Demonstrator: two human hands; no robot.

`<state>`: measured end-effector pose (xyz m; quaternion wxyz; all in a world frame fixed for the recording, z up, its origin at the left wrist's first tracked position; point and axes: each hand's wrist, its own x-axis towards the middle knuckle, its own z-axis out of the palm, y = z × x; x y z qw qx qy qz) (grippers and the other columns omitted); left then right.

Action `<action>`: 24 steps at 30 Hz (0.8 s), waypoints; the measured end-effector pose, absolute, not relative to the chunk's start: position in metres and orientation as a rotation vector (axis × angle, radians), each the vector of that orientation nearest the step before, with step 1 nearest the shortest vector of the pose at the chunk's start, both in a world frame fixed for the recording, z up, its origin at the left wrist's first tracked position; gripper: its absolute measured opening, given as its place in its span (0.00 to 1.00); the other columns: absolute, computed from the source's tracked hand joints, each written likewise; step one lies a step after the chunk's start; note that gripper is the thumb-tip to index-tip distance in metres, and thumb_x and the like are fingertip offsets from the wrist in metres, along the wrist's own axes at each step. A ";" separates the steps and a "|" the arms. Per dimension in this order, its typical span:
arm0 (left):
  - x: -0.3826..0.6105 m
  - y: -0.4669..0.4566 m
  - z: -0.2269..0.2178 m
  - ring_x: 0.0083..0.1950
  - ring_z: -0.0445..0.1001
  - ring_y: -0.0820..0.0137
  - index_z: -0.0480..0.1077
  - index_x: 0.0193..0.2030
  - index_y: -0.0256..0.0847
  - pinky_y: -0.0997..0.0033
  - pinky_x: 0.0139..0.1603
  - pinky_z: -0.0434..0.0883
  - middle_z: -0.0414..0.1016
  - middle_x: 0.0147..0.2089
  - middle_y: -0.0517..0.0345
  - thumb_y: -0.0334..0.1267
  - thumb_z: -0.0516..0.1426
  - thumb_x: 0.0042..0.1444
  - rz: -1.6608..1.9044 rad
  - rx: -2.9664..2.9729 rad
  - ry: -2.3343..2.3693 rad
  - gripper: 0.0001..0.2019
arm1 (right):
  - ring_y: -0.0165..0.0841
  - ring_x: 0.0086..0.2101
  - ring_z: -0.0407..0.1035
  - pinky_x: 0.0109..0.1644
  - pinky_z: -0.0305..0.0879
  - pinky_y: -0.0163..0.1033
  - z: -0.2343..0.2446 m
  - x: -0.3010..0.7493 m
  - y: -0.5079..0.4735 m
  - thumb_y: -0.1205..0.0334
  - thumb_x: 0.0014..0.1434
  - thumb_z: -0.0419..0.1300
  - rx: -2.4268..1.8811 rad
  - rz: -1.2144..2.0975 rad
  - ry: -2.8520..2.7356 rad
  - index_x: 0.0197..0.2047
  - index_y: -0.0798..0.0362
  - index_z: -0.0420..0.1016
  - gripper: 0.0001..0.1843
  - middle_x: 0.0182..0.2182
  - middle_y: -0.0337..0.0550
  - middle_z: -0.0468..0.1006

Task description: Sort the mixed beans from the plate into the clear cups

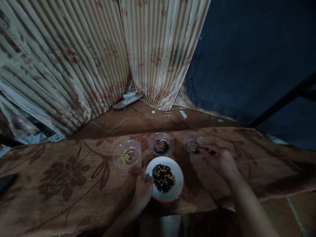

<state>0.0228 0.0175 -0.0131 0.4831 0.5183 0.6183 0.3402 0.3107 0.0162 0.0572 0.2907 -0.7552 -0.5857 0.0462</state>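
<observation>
My left hand (144, 188) is closed on the left edge of a white bowl (179, 186) with a red rim, thumb over the rim. Inside it lies a heap of dark beans mixed with small yellow ones (163, 177). To the right, my right hand (221, 159) grips a thin reddish spoon (204, 148); its tip reaches into the right clear plastic bowl (191, 136), which has a little dark stuff at the bottom. Blur and shadow hide the fingertips. A middle clear bowl (161, 135) holds small dark pieces, and a left clear bowl (135, 158) contains yellow beans (125, 157).
A brown flowered cloth (66, 177) covers the long low surface under the bowls. Beyond it are floor tiles (138, 118) with white scraps, a skateboard (128, 100) and striped curtains (153, 49). Dark blue fabric (249, 65) hangs at right; a dark flat object (7, 182) lies at left.
</observation>
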 end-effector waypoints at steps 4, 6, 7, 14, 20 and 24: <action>0.024 0.016 -0.013 0.32 0.72 0.70 0.66 0.47 0.34 0.71 0.36 0.68 0.75 0.33 0.56 0.27 0.48 0.45 0.842 1.257 1.513 0.20 | 0.34 0.36 0.73 0.39 0.66 0.35 0.063 0.270 0.012 0.54 0.57 0.55 -1.708 0.467 -1.943 0.39 0.47 0.78 0.12 0.38 0.39 0.79; 0.024 0.016 -0.015 0.33 0.72 0.70 0.67 0.47 0.34 0.71 0.37 0.68 0.75 0.33 0.56 0.26 0.49 0.45 0.855 1.262 1.508 0.20 | 0.33 0.36 0.72 0.40 0.65 0.36 0.064 0.253 0.010 0.56 0.58 0.54 -1.637 0.521 -2.085 0.37 0.46 0.78 0.12 0.37 0.38 0.79; 0.024 0.016 -0.016 0.33 0.72 0.69 0.67 0.46 0.34 0.71 0.38 0.68 0.75 0.33 0.56 0.26 0.49 0.45 0.861 1.262 1.512 0.19 | 0.33 0.35 0.72 0.40 0.64 0.36 0.064 0.247 0.010 0.56 0.59 0.53 -1.628 0.513 -2.135 0.37 0.46 0.78 0.12 0.36 0.39 0.79; 0.025 0.017 -0.018 0.32 0.71 0.70 0.67 0.47 0.34 0.71 0.38 0.69 0.75 0.31 0.57 0.26 0.50 0.44 0.847 1.212 1.515 0.21 | 0.33 0.35 0.70 0.39 0.62 0.36 0.058 0.246 0.011 0.58 0.59 0.52 -1.675 0.444 -2.286 0.34 0.48 0.78 0.12 0.35 0.41 0.78; 0.025 0.016 -0.015 0.36 0.73 0.69 0.66 0.47 0.35 0.70 0.41 0.69 0.76 0.36 0.54 0.26 0.49 0.44 0.880 1.232 1.474 0.21 | 0.32 0.34 0.70 0.38 0.60 0.34 0.058 0.245 0.010 0.57 0.59 0.51 -1.726 0.408 -2.311 0.36 0.46 0.78 0.13 0.33 0.38 0.79; 0.025 0.016 -0.012 0.35 0.73 0.69 0.66 0.47 0.34 0.70 0.40 0.69 0.76 0.35 0.54 0.26 0.49 0.44 0.830 1.248 1.511 0.20 | 0.32 0.34 0.70 0.37 0.59 0.34 0.058 0.244 0.010 0.58 0.60 0.51 -1.732 0.377 -2.318 0.35 0.46 0.78 0.13 0.32 0.38 0.78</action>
